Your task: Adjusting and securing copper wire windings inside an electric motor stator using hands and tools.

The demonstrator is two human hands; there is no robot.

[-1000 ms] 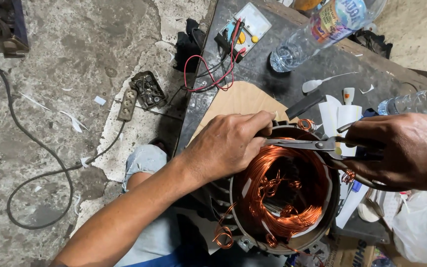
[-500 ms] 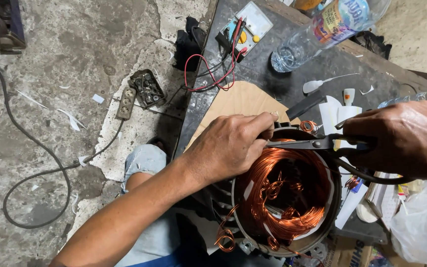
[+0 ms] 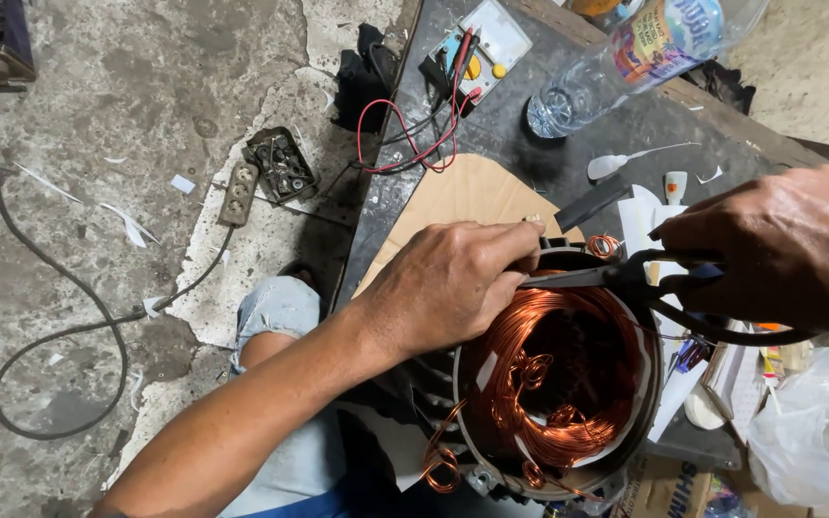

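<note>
Copper winding [image 3: 554,384] under left hand [image 3: 453,283]; right hand [image 3: 779,249] gripping scissors [image 3: 626,278].

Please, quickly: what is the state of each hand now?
Left hand: fingers curled, gripping the rim of the motor stator.
Right hand: closed on the black scissors.
</note>
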